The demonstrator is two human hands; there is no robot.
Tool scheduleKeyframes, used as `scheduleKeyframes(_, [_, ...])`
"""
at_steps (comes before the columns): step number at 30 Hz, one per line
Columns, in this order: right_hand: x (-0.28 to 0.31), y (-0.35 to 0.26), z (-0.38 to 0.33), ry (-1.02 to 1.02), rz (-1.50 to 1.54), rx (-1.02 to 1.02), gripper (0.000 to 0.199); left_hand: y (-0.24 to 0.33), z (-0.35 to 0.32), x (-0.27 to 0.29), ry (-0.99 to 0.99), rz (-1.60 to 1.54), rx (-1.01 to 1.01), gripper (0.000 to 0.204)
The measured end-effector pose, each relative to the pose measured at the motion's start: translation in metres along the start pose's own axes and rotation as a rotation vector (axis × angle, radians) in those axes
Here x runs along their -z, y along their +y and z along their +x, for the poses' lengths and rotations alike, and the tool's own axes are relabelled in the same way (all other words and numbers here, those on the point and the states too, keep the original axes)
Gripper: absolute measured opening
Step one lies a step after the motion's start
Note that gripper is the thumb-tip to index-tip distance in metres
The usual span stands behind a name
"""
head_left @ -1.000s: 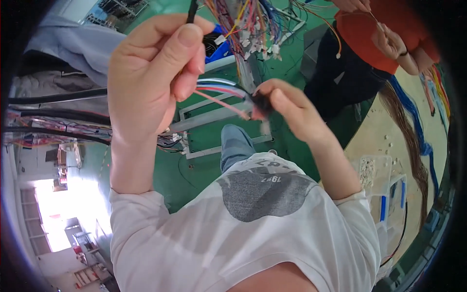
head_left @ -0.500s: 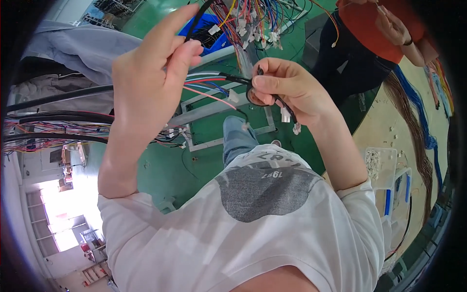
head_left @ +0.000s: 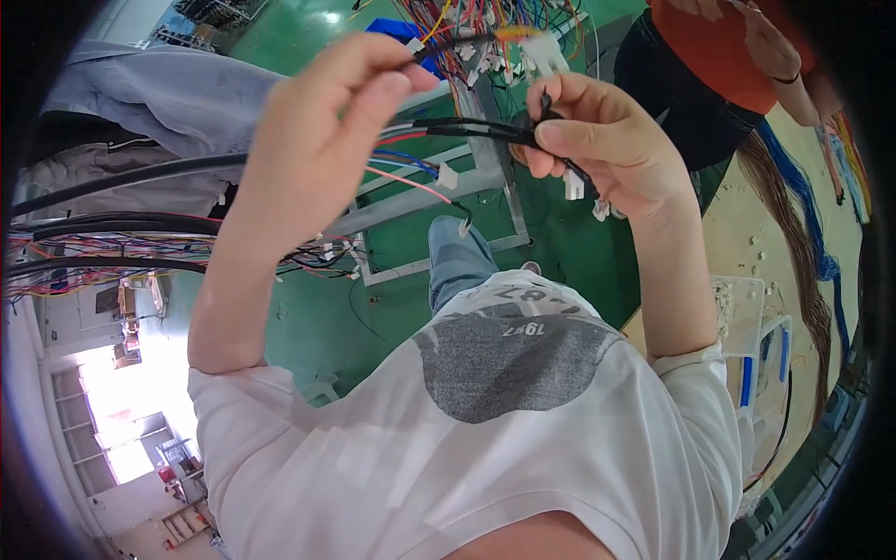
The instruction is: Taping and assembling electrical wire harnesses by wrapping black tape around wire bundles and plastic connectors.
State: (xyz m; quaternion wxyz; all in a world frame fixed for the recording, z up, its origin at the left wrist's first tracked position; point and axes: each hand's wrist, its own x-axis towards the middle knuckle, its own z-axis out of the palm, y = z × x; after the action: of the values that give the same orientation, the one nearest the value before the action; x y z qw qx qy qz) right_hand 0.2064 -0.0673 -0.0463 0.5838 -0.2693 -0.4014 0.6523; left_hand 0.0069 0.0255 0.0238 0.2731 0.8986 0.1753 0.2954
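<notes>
My left hand (head_left: 327,140) is raised at the left, its fingertips closed on a black-covered cable branch (head_left: 457,42). Yellow wires show near that branch's far end, beside a blurred white connector (head_left: 544,53). My right hand (head_left: 616,140) pinches the black-wrapped part of a wire harness (head_left: 476,128) between thumb and fingers. Small white plugs (head_left: 574,185) hang below the right fingers. From the harness, blue, red and pink wires run left behind my left hand; one blue wire ends in a white connector (head_left: 448,175). A round brownish edge behind the right fingers is mostly hidden.
A grey metal frame (head_left: 476,177) stands below the harness, with bundled wires (head_left: 121,243) at the left. More coloured wires and a blue bin (head_left: 392,30) lie ahead. At right, a person in red (head_left: 709,56) stands by a table (head_left: 719,247) bearing wire hanks and clear boxes (head_left: 742,317).
Both hands have shifted right, with the harness in the right hand. The left hand has also come lower, and the branch it holds now stretches rightward, its white connector in view above the right hand.
</notes>
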Motion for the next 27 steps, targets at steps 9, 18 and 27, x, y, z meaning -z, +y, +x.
scheduleKeyframes(9, [0.028,0.064,0.012,0.216,0.161,-0.081,0.035,0.023,0.001,-0.004,-0.137,-0.314,0.329,0.012])
scheduleKeyframes(18, [0.002,0.068,0.032,-0.270,0.115,-0.215,0.019,0.019,-0.003,-0.001,-0.092,-0.296,0.227,0.014])
scheduleKeyframes(27, [-0.003,0.007,0.035,-0.175,-0.451,0.108,0.013,0.020,-0.002,-0.004,-0.002,0.414,-0.053,0.010])
